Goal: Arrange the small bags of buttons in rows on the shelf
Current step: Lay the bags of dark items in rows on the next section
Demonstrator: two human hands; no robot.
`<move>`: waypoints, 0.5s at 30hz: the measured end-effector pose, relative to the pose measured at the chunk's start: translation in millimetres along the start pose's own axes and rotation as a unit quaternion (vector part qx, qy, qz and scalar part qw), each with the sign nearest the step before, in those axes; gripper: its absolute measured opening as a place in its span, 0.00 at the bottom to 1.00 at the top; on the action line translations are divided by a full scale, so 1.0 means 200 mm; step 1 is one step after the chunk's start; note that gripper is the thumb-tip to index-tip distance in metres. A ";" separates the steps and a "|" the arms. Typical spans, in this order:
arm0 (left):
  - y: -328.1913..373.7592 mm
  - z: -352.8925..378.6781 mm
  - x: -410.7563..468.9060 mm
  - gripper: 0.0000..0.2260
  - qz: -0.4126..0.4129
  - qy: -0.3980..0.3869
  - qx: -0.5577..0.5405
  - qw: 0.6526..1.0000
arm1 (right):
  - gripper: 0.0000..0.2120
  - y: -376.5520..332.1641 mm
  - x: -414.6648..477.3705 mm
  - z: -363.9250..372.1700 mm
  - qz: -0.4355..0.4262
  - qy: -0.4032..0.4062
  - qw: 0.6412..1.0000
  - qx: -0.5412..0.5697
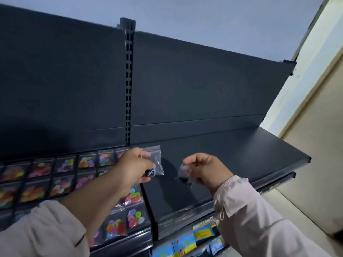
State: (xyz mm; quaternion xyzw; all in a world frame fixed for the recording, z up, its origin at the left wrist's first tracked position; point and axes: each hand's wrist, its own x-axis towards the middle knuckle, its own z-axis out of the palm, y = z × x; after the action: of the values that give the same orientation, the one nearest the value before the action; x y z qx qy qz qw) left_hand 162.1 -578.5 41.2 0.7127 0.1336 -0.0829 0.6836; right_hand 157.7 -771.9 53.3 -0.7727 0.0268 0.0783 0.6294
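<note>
Filling the lower left of the frame, small bags of coloured buttons (pixel 61 175) lie flat in neat rows on the left section of the dark metal shelf, reaching about to the line of the slotted upright (pixel 129 80) in the back panel. Just right of them the left hand (pixel 133 167) pinches a clear zip bag (pixel 156 160) between thumb and curled fingers and holds it low over the back of the shelf, at the end of the rearmost row; its contents look dark and white, too blurred to name. Right of centre the right hand (pixel 207 169) has its fingers closed round a second, crumpled bag (pixel 183 173), held above the shelf (pixel 241 160) and apart from the first. At the bottom right of centre, blue-and-yellow packets (pixel 185 242) sit on a lower tier.

The step in hand looks like placing: the left bag is about to extend the back row onto the right section. The next move probably calls for laying it flat, edge in line with its neighbours, then smoothing out and setting down the right hand's bag beside it
</note>
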 end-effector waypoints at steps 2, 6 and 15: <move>-0.01 0.03 0.08 0.09 0.003 0.018 0.014 1.000 | 0.14 0.02 0.10 -0.04 -0.002 0.001 1.000 -0.027; -0.04 0.11 0.22 0.10 0.016 0.044 0.079 0.996 | 0.12 0.05 0.29 -0.10 -0.010 -0.010 0.996 -0.093; -0.08 0.35 0.56 0.07 -0.024 0.136 0.129 0.982 | 0.13 0.14 0.85 -0.21 -0.001 -0.142 0.975 -0.173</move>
State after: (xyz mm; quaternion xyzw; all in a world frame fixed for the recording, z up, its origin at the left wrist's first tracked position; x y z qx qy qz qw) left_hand 268.7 -639.6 -12.0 0.7962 0.2303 -0.0180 0.5592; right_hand 325.1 -808.5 7.0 -0.8507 -0.0779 0.1903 0.4837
